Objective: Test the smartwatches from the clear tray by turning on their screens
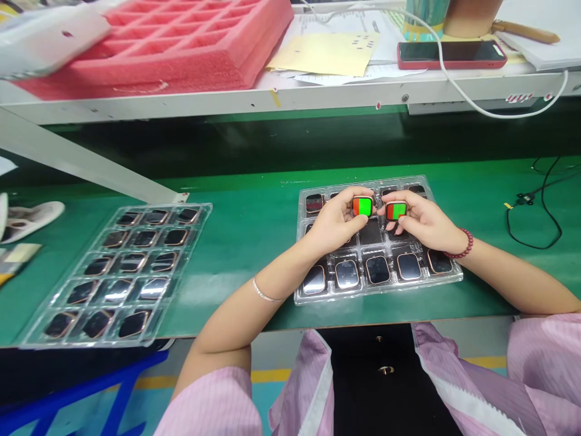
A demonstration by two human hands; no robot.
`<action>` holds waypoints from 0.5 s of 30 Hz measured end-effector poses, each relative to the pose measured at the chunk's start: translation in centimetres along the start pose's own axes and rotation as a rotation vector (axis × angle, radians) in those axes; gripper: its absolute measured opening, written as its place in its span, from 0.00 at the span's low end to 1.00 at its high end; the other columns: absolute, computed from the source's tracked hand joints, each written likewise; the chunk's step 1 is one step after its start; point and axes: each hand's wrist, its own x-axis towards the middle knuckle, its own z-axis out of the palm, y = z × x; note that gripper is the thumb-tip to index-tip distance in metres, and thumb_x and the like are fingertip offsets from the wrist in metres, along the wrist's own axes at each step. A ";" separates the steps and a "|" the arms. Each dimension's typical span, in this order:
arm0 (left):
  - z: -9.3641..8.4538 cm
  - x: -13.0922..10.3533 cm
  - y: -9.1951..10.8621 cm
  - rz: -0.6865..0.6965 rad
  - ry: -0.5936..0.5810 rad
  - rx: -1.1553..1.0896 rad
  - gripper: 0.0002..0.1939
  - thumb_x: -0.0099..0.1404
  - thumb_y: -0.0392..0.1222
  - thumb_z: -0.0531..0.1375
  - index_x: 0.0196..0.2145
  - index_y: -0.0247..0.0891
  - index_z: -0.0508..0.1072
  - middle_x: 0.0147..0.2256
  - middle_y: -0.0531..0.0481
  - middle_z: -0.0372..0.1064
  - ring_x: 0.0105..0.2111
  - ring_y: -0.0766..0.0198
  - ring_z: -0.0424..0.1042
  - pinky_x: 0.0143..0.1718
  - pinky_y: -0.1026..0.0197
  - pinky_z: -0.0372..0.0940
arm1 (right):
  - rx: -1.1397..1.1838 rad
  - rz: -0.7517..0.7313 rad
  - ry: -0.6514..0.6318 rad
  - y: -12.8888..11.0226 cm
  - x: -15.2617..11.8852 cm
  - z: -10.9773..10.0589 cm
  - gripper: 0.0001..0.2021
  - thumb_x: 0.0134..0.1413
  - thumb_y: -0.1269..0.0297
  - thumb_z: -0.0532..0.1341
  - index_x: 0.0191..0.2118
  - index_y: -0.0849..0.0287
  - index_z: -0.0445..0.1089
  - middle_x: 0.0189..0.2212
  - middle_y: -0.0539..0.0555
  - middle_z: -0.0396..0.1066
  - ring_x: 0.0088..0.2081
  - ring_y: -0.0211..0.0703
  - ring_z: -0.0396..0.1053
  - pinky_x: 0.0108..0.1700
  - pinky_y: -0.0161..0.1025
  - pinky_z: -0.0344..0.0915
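Pinched in my left hand (341, 219) is a smartwatch case without a strap, a lit smartwatch (362, 206) showing red and green blocks. My right hand (420, 219) grips a second lit smartwatch (396, 211) with a similar red and green screen. Both are held side by side above a clear plastic tray (379, 297) on the green bench. Dark-screened watch cases, such as the watch (377, 269) in the front row, lie in its compartments. My hands and wrists hide part of the tray's middle and back rows.
Another clear tray (154, 330) of dark watches lies at the left, near the bench edge. Overhead, a shelf holds a red foam tray (181, 72), a phone (454, 54) and papers. A white cable (481, 109) droops from it. A black cable (535, 245) lies at the right.
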 end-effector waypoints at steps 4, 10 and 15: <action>0.0 0.1 -0.2 0.009 -0.035 -0.039 0.25 0.58 0.31 0.61 0.54 0.37 0.71 0.55 0.41 0.72 0.48 0.58 0.76 0.49 0.56 0.72 | -0.009 0.013 0.006 -0.2 0.0 0.1 0.21 0.57 0.74 0.60 0.56 0.56 0.65 0.48 0.58 0.75 0.35 0.38 0.77 0.36 0.37 0.76; -0.1 0.0 -0.3 0.006 -0.038 -0.042 0.25 0.58 0.31 0.62 0.54 0.38 0.73 0.51 0.42 0.75 0.45 0.59 0.77 0.48 0.55 0.74 | -0.043 -0.022 0.002 -0.8 0.0 0.1 0.16 0.55 0.73 0.63 0.50 0.58 0.67 0.38 0.54 0.75 0.35 0.40 0.75 0.32 0.35 0.71; -0.1 0.0 -0.1 0.003 -0.052 -0.051 0.21 0.61 0.35 0.64 0.53 0.37 0.74 0.51 0.41 0.76 0.42 0.59 0.78 0.44 0.57 0.74 | -0.084 -0.033 0.014 -1.0 0.0 0.1 0.12 0.56 0.70 0.63 0.46 0.58 0.68 0.33 0.52 0.76 0.33 0.40 0.74 0.31 0.36 0.69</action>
